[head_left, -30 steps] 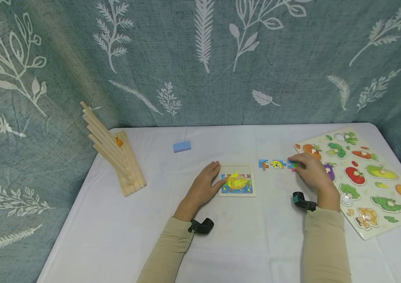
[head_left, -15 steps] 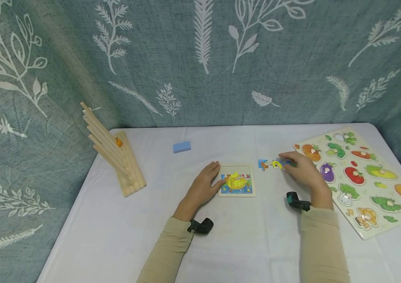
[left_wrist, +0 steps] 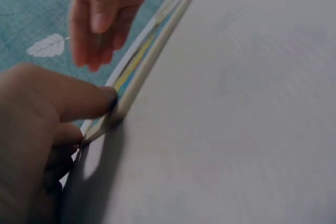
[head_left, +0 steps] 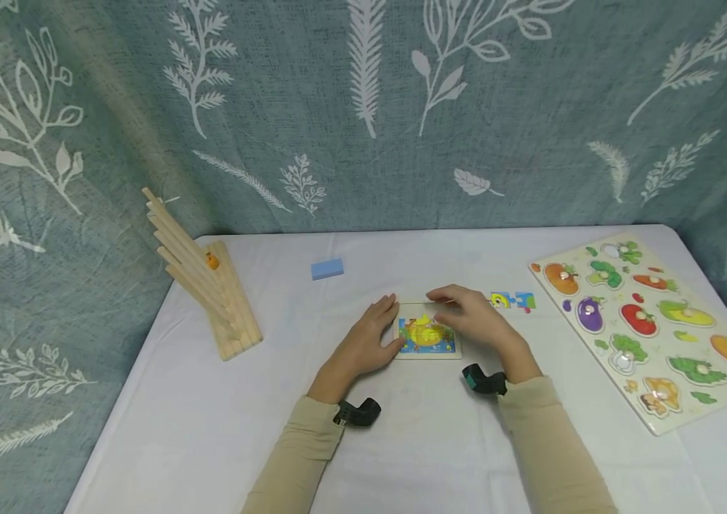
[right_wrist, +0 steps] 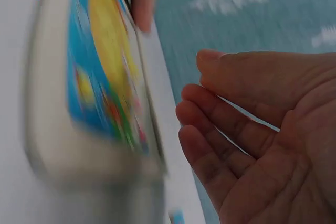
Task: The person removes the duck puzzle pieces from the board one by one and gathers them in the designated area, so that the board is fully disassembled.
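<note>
A small wooden tray puzzle (head_left: 429, 356) with a yellow duck picture lies on the white cloth. My left hand (head_left: 358, 344) rests along its left side, fingers extended and thumb (left_wrist: 86, 100) on the frame's edge. Over the upper right of the puzzle is my right hand (head_left: 474, 318). In the right wrist view its thumb and fingers (right_wrist: 210, 166) are loosely bent, with nothing seen between them. From the left wrist, this hand hangs above the board, apart from it. Right of it lie a yellow-and-blue jigsaw piece (head_left: 501, 300) and a blue-and-green jigsaw piece (head_left: 525, 300).
At right lies a large vegetable peg board (head_left: 648, 328). A blue block (head_left: 327, 269) sits at the back. Far left stands a wooden slatted toy (head_left: 235, 332) with a small orange piece (head_left: 212, 260) on it. A leaf-patterned curtain (head_left: 324, 114) hangs behind the table (head_left: 260, 428).
My right hand has moved left from the jigsaw pieces to above the duck puzzle. Of the three pieces seen earlier, the leftmost no longer shows. My left hand has stayed on the puzzle.
</note>
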Available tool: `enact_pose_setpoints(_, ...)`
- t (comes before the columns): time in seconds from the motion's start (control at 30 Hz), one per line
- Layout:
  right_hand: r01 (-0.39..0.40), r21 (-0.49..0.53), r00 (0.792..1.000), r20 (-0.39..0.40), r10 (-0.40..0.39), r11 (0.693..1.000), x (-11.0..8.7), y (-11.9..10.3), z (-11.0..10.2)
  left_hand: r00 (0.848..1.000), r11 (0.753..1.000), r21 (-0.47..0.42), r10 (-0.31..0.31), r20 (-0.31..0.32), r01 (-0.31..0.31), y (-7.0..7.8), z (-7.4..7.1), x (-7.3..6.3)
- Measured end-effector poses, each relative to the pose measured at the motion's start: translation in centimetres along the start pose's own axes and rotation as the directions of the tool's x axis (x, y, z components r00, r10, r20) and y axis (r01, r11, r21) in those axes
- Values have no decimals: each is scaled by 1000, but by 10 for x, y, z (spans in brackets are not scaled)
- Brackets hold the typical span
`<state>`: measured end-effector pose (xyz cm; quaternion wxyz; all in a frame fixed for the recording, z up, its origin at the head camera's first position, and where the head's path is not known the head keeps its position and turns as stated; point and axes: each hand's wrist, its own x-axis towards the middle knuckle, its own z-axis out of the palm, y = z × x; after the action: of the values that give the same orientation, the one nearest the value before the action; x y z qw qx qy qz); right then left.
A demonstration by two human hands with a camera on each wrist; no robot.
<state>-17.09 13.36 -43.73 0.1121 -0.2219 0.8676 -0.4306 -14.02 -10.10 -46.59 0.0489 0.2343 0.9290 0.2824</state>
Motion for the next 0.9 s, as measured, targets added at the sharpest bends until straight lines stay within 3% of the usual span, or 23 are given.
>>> enact_pose_setpoints(0.13, 30, 5, 998, 47, -30, 1000, 6, -8, 17, 999, 1000, 10, 18, 27, -18, -1, 0, -3)
enact_pose_setpoints(0.3, 10, 8, 999, 53, -11, 1000, 9, -11, 30, 999, 1000, 6, 30, 38, -31, 0, 1, -9)
enact_pose_setpoints(0.43, 16, -18, 998, 55, -15, 1000, 9, -14, 37, 998, 998, -14, 55, -7, -55, 1, 3, -14)
enact_pose_setpoints(0.7, 51, -191, 996, 86, -35, 980, 9, -14, 47, 994, 994, -89, 55, -90, -63, 0, 8, -18)
enact_pose_setpoints(0.9, 49, -203, 996, 88, -32, 978, 9, -14, 49, 991, 990, -115, 63, -116, -77, -2, 9, -17)
